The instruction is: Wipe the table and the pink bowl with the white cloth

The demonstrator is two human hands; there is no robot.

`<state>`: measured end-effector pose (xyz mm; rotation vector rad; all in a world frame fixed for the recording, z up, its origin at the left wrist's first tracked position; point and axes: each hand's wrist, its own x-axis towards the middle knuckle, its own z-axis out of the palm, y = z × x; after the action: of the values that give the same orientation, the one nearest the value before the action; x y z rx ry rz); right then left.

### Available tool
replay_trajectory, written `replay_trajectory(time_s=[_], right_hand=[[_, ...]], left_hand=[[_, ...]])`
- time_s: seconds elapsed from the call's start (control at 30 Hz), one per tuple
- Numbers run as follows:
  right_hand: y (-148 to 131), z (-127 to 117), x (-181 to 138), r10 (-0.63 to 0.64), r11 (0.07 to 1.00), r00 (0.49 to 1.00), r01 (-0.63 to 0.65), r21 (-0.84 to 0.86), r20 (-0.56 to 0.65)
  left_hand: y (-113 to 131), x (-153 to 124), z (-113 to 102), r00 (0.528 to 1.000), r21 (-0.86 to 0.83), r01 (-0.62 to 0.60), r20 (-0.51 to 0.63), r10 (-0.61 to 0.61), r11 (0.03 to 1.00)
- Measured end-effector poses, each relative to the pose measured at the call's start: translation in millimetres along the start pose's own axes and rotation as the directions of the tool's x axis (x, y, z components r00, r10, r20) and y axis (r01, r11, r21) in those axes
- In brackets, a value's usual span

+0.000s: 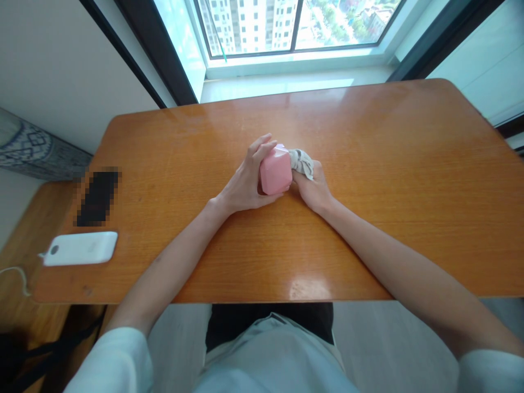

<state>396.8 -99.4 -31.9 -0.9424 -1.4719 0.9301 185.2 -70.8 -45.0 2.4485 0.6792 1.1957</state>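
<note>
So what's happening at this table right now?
A person sits at a wooden table by a window. Their left hand grips a small pink box, tilted on the tabletop, while the right hand presses a crumpled grey-and-white cloth against its side. Off to the left lie a white power bank and a blurred dark item.

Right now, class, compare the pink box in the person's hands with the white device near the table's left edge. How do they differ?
The pink box is blocky and faceted; the white device is flat and elongated. The pink box is gripped by the left hand, with the right hand pressing a cloth against it; the white device lies untouched, a cord at its end. Both are over the same wooden table.
</note>
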Motion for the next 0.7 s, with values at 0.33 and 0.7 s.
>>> replay_trajectory(time_s=[0.33, 0.7], right_hand=[[-4, 0, -3, -0.084, 0.993, 0.995, 0.088, -0.079, 0.056], [-3, 1, -1, -0.051, 0.998, 0.998, 0.052, -0.044, 0.038]], left_hand=[[-5, -7, -1, 0.973, -0.144, 0.232, 0.033, -0.23, 0.962], [1, 0, -2, 0.997, -0.073, 0.059, -0.045, -0.062, 0.996]])
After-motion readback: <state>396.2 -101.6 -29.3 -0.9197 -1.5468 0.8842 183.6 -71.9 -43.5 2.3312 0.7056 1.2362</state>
